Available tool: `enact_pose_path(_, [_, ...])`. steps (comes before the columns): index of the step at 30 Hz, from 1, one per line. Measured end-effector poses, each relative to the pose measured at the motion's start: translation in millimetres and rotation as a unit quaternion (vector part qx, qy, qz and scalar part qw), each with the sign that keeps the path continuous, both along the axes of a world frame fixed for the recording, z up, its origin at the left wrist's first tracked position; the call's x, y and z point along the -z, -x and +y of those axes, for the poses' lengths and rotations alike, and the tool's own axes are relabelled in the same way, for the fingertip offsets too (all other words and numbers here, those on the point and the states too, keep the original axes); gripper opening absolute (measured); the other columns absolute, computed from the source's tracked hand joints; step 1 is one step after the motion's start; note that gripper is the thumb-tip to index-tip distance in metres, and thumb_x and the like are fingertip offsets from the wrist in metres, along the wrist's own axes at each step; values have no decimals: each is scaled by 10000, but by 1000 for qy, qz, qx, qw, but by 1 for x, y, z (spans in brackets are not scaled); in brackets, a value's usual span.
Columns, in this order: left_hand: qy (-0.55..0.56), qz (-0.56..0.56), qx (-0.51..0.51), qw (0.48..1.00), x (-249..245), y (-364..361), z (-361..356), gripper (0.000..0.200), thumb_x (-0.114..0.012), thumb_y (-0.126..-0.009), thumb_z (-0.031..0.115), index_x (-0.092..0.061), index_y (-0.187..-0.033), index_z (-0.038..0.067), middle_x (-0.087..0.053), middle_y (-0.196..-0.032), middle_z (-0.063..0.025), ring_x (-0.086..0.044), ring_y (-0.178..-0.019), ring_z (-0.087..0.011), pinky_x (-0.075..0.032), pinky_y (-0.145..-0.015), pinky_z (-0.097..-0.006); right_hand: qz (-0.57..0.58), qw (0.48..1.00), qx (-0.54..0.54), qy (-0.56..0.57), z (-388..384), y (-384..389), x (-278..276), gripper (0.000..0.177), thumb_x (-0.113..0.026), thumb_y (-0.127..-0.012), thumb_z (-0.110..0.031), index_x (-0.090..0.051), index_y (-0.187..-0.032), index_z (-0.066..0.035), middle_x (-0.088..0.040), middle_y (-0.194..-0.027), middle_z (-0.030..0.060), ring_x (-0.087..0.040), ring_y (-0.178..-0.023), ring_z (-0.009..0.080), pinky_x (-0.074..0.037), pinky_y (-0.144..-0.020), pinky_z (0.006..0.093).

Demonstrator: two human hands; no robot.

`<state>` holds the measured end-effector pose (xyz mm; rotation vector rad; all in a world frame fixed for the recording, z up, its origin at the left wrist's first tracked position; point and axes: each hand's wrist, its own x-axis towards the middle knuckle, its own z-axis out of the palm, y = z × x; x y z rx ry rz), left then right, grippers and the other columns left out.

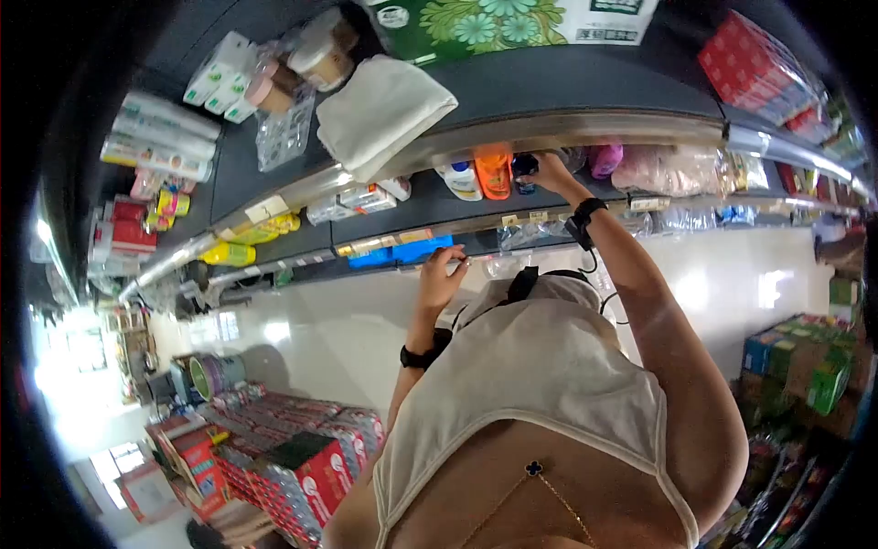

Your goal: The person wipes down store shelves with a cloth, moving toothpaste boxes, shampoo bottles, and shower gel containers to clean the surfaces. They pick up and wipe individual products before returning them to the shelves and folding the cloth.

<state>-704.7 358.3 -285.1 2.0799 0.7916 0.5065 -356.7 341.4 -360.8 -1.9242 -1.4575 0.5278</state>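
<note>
On the shelf ahead, my right hand (556, 174) reaches in with its fingers closed about a dark blue bottle (525, 174). Part of that bottle is hidden by the fingers. Directly left of it stand an orange bottle (493, 175) and a white bottle with a blue label (460, 181). To the right of the hand is a pink bottle (604, 161). My left hand (443, 276) hovers in front of the lower shelf edge, near blue packs (422, 248). Its fingers are bent and apart, with nothing visible in them.
Above, the upper shelf (567, 87) bears a folded white cloth (380, 114) and a green floral box (494, 23). Its metal edge overhangs the bottles. A bag of pink items (668, 171) lies right. Stacked red cartons (315, 476) stand behind on the left, green boxes (828, 380) on the right.
</note>
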Motion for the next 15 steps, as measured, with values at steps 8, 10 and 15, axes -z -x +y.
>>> enact_pose_path(8, [31,26,-55,998,-2,5,-3,331,-674,-780,112,-570,-1089,54,-626,-1041,-134,-601,-975,-303,-470,-853,-374,-4,994,-38,98,25,-16,51,637,-791,-645,-212,-530,-1215,-104,-607,-1127,153,-562,-1075,324,-448,-909,389])
enact_pose_path(10, [29,-22,-71,997,5,5,1,346,-674,-784,109,-566,-1109,60,-622,-1054,-136,-605,-974,-293,-476,-838,-367,21,996,-32,76,21,-17,49,629,-785,-658,-213,-526,-1217,-89,-598,-1141,160,-559,-1076,332,-446,-910,392])
enact_pose_path(15, [21,-55,-115,992,-32,-10,7,388,-658,-805,104,-538,-1171,50,-606,-1063,-135,-593,-985,-258,-480,-810,-339,-18,997,-11,75,14,-26,36,643,-739,-740,-319,-478,-1262,-47,-605,-1135,180,-584,-1040,321,-487,-872,395])
